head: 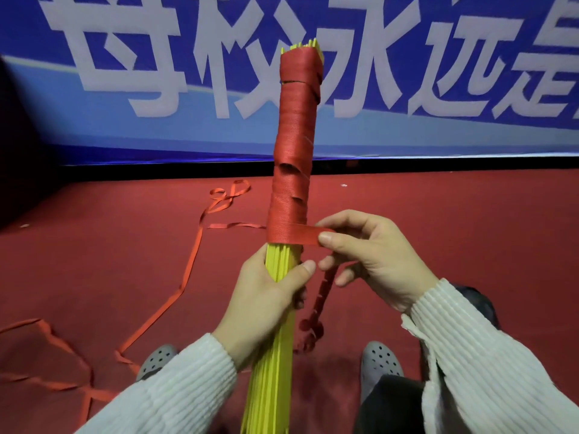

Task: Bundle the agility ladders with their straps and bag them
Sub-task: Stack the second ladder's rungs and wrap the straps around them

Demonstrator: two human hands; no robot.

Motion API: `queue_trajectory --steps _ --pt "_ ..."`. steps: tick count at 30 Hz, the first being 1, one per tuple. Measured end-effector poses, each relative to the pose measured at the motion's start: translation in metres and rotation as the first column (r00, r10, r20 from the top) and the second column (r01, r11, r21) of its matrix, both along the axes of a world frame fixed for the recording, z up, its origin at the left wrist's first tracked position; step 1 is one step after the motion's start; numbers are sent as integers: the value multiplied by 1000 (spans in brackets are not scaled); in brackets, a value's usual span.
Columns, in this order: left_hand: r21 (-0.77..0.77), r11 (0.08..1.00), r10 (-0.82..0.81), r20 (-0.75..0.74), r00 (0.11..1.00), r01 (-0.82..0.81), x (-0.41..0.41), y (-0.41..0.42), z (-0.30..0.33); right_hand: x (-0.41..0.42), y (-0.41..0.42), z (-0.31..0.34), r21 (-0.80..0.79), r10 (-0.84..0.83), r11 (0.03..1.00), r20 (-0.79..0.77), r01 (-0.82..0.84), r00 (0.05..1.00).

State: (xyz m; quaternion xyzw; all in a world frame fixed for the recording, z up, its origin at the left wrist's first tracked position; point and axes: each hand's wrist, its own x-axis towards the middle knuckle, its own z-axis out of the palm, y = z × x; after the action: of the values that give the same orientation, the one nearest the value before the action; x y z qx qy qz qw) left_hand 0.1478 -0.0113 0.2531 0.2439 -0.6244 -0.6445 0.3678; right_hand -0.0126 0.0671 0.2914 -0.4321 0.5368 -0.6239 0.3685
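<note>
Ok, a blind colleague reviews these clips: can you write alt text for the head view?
A left hand grips a bundle of yellow ladder rungs upright while the right hand pinches the red strap wound around its upper part. Loose strap trails across the red floor.

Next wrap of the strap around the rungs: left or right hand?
Right. The right hand already pinches the red strap at the wrap's lower edge. The left hand grips the yellow rungs just below, steadying the bundle.
</note>
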Motion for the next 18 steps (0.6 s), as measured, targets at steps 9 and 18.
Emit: queue_trajectory --steps 9,18 --pt "324 693 -582 -275 765 644 15 -4 2 3 6 -7 -1 292 956 41 -293 955" --pt "-89 990 -101 111 989 111 -3 6 -4 8 -1 -2 -101 -135 986 -30 131 990"
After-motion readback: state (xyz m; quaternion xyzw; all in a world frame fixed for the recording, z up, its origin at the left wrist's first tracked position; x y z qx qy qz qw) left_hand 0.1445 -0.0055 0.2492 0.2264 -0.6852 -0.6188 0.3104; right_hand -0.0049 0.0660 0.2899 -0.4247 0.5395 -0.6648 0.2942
